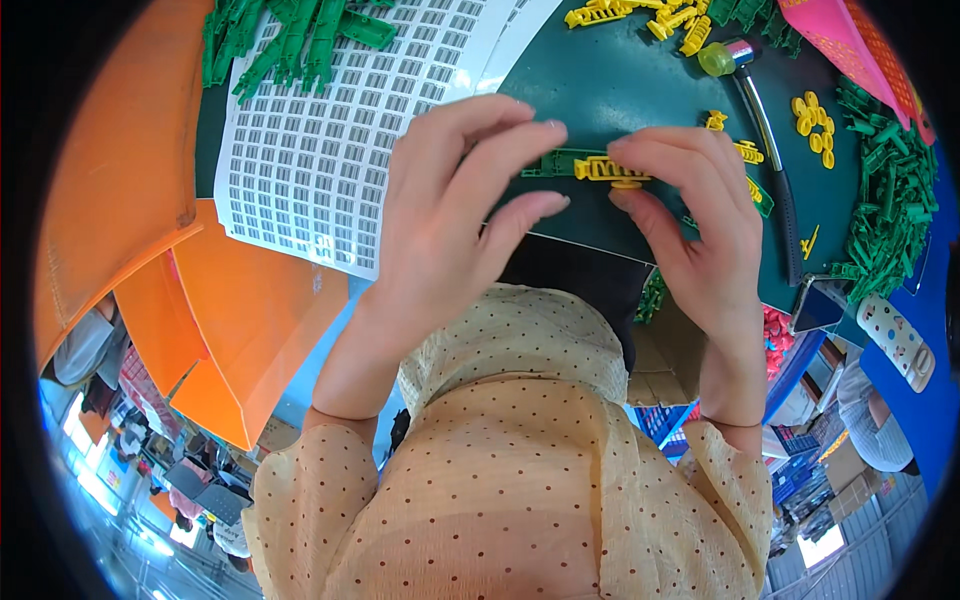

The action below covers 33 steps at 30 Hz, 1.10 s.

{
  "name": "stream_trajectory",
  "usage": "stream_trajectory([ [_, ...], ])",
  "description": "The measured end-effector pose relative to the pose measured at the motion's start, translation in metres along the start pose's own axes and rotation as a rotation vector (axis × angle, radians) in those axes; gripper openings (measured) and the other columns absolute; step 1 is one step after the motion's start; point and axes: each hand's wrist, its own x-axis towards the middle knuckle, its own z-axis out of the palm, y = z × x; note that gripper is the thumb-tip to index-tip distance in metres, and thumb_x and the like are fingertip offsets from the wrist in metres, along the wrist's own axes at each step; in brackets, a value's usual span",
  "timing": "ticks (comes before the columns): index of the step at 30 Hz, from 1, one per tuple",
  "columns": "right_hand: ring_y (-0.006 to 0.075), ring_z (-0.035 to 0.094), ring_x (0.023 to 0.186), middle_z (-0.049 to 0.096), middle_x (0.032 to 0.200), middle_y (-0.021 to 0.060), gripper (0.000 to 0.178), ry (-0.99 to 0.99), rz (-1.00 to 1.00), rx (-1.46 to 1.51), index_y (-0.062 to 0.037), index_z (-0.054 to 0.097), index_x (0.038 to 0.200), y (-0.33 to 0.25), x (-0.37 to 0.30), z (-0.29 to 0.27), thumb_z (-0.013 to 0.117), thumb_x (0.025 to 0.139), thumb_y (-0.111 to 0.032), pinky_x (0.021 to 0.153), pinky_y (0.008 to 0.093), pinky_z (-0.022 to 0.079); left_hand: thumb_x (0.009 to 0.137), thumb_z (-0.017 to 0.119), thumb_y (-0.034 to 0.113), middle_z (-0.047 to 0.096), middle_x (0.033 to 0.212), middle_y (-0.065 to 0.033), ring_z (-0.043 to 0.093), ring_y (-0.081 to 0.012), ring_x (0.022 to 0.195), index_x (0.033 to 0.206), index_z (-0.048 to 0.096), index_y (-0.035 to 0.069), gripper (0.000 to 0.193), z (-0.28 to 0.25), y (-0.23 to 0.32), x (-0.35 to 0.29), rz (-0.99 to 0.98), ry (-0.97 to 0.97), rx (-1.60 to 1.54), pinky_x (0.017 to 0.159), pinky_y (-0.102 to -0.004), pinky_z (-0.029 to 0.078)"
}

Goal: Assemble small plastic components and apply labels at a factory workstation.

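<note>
My right hand [695,195] pinches the right end of a yellow slotted plastic piece [603,169] between thumb and fingers. That piece lies against a long green plastic part [556,162], just above the dark green tabletop. Around the green part's left end, my left hand [440,190] has its thumb and fingers apart, gripping nothing. Beneath the yellow piece a small yellow round bit shows, partly hidden by my right thumb. More green and yellow parts [755,192] lie behind my right hand, partly covered by it.
A sheet of printed labels [300,180] lies left, with green parts [300,45] on it. A mallet [765,125], yellow rings [815,128] and a green heap [890,200] are right. Yellow pieces [690,20] and a pink basket [850,45] sit at the back; an orange bin [235,330] stands left.
</note>
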Motion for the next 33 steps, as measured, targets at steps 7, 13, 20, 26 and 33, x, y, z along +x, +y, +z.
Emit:
stream_trajectory([
  [7, 0.0227, 0.057, 0.088, 0.066, 0.097, 0.0030, 0.034, -0.066, -0.019, -0.124, -0.0097, 0.070, 0.100, 0.006, 0.003, 0.017, 0.080, 0.069, -0.004, 0.078, 0.0337, 0.041, 0.074, 0.080, 0.002, 0.069, 0.094, -0.0032, 0.061, -0.0198, 0.084, 0.106, 0.068, 0.007, 0.035, 0.011, -0.014, -0.006, -0.070, -0.097, -0.069, 0.078, -0.0309, 0.047],
  [13, 0.0229, 0.055, 0.086, 0.063, 0.095, 0.0017, 0.032, -0.070, 0.008, -0.159, -0.0099, 0.070, 0.098, 0.001, 0.003, 0.018, 0.080, 0.069, -0.005, 0.077, 0.0346, 0.040, 0.074, 0.080, 0.002, 0.069, 0.095, -0.0037, 0.061, -0.0187, 0.082, 0.102, 0.068, 0.007, 0.031, 0.014, -0.018, -0.009, -0.052, -0.088, -0.063, 0.079, -0.0298, 0.046],
  [20, 0.0225, 0.054, 0.085, 0.062, 0.095, 0.0019, 0.029, -0.074, 0.029, -0.217, -0.0099, 0.069, 0.096, -0.002, 0.001, 0.018, 0.079, 0.070, -0.006, 0.076, 0.0344, 0.039, 0.074, 0.079, 0.010, 0.067, 0.094, 0.0006, 0.059, -0.0199, 0.084, 0.098, 0.068, 0.013, 0.027, 0.022, -0.023, -0.012, 0.020, -0.010, -0.066, 0.074, -0.0328, 0.040],
  [26, 0.0229, 0.054, 0.084, 0.060, 0.093, 0.0026, 0.026, -0.096, 0.041, -0.213, -0.0095, 0.068, 0.094, -0.003, 0.003, 0.017, 0.078, 0.070, -0.005, 0.075, 0.0351, 0.040, 0.073, 0.080, 0.010, 0.066, 0.091, 0.0021, 0.057, -0.0196, 0.081, 0.093, 0.070, 0.014, 0.022, 0.026, -0.027, -0.014, 0.075, 0.013, -0.060, 0.071, -0.0321, 0.040],
  [33, 0.0240, 0.055, 0.084, 0.059, 0.093, 0.0031, 0.026, -0.077, 0.055, -0.115, -0.0084, 0.066, 0.090, 0.006, 0.002, 0.014, 0.079, 0.068, -0.005, 0.075, 0.0354, 0.041, 0.075, 0.075, 0.009, 0.060, 0.085, 0.0028, 0.056, -0.0186, 0.080, 0.088, 0.068, 0.013, 0.015, 0.019, -0.019, -0.006, 0.142, -0.058, 0.077, 0.068, -0.0319, 0.039],
])
